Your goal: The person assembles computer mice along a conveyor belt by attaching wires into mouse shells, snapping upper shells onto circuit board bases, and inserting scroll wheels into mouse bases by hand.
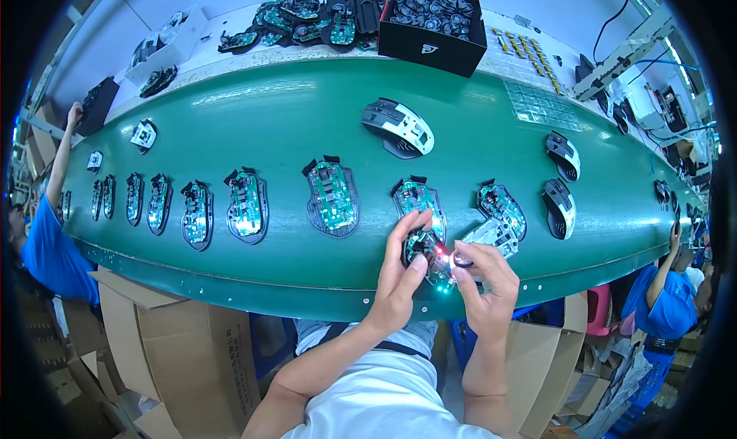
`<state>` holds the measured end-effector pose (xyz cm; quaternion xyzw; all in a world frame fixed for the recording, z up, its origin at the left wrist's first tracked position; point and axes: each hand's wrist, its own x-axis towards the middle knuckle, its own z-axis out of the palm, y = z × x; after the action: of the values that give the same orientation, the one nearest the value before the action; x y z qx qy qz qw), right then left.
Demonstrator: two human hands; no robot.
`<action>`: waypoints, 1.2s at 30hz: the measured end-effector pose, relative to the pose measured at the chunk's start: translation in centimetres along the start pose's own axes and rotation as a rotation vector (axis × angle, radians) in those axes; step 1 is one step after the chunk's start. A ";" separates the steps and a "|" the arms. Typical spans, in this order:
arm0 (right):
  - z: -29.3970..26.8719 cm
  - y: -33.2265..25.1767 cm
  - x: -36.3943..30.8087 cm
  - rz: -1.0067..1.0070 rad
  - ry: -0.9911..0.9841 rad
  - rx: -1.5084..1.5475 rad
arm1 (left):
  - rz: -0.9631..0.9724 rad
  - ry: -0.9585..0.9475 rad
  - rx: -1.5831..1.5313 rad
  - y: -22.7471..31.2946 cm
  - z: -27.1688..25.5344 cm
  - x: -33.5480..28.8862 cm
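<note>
My left hand (397, 282) is closed around an opened computer mouse base (430, 256) with a bare circuit board, tilted above the near edge of the bench. Red and green lights glow on that board. In my right hand (488, 279), thumb and fingers pinch a small round dark wheel (463, 259) close to the board's lit side. A grey and white mouse shell (495, 236) lies just beyond my right hand, partly over another mouse base (504, 209). Behind my left fingers, a further base (417, 196) with a green board rests on the belt.
Several open mouse bases (247, 205) line the green belt (292, 124) to the left. Assembled mice (399, 127) lie farther back and right. A black box of wheels (434, 44) and piled boards (307, 21) stand on the back ledge. Co-workers (57, 247) reach in at both ends.
</note>
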<state>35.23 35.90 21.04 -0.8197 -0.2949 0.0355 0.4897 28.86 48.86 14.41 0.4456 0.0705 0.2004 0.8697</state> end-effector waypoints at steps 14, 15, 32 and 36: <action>0.9 -0.3 0.3 0.009 -0.067 0.136 | -0.010 -0.161 -0.021 1.2 -0.1 -0.7; 0.8 -0.5 0.3 0.061 -0.096 0.182 | 0.007 -0.176 -0.016 1.2 -0.1 -0.7; -0.6 0.2 4.3 -0.567 -0.294 -0.261 | -0.083 -0.152 -0.074 2.0 -1.0 -0.5; -0.3 -0.6 4.2 -0.543 -0.288 -0.266 | -0.073 -0.158 -0.036 1.8 -1.3 -0.5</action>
<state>38.57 38.07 22.63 -0.7546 -0.5707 -0.0198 0.3233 27.51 50.54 15.11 0.4415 0.0143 0.1341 0.8871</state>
